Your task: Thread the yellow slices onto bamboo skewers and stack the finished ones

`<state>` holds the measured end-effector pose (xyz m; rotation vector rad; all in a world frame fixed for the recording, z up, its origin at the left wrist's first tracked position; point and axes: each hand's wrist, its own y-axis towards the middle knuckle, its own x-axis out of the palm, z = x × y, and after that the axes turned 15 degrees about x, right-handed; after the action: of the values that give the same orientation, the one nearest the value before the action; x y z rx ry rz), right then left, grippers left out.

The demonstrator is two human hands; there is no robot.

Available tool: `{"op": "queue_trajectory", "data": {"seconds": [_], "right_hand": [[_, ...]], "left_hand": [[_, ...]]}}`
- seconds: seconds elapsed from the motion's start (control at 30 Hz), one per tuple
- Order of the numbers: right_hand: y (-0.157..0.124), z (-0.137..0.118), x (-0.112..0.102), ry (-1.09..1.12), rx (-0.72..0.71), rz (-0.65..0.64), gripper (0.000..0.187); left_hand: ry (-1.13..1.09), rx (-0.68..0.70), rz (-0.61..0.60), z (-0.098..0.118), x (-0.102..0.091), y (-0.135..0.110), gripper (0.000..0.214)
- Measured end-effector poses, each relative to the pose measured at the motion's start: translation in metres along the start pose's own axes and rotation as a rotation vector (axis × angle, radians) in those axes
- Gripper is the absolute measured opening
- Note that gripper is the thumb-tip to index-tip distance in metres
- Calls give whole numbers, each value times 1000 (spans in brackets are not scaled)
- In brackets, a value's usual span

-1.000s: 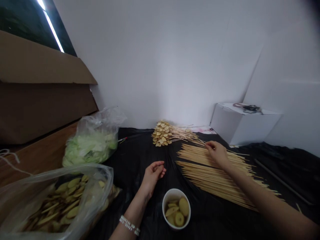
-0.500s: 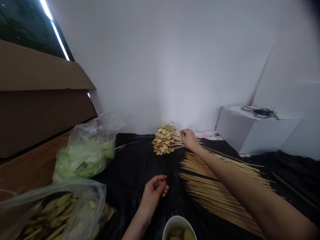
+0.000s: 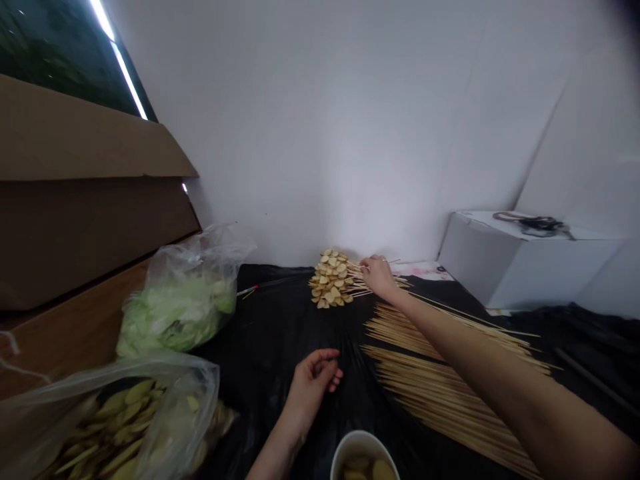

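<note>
The stack of skewered potato slices (image 3: 330, 280) sits at the far edge of the black plastic sheet (image 3: 280, 327), slices bunched at one end and bare sticks fanning out to the right. From where I'm watching, the right hand (image 3: 379, 278) is on those bare sticks, just beside the slices; a second ago it was out over the loose bamboo skewers (image 3: 440, 400), which lie nearer me and to the right of the stack. Its fingers (image 3: 369, 263) are bunched against the sticks, and I can't tell whether they grip any. The left hand (image 3: 314, 387) lies nearer me, well short of the stack, its fingers loosely curled and holding nothing I can see. The white bowl (image 3: 363, 450) of potato slices (image 3: 384, 471), below the stack, is now cut off by the bottom of my view, where earlier it showed whole. Left of the stack are a clear bag of shredded green leaves (image 3: 180, 313) and, nearer me, a clear bag of sliced potato (image 3: 120, 427). A white box (image 3: 530, 260) stands to the right of the stack, with a small dark item (image 3: 543, 225) on top. Just behind the right hand lies a pink-marked sheet (image 3: 423, 269), and I can't read anything on it.
</note>
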<state>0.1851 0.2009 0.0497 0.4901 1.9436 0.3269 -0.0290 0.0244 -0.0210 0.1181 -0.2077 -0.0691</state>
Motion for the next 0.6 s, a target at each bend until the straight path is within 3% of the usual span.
{"op": "queue_trajectory", "data": {"seconds": [0.37, 0.6], "right_hand": [[-77, 27, -64, 135, -28, -69, 20], [-134, 44, -64, 304, 6, -165, 17]], "left_hand": [[39, 18, -58, 16, 5, -5, 45], [36, 33, -65, 15, 5, -5, 44]]}}
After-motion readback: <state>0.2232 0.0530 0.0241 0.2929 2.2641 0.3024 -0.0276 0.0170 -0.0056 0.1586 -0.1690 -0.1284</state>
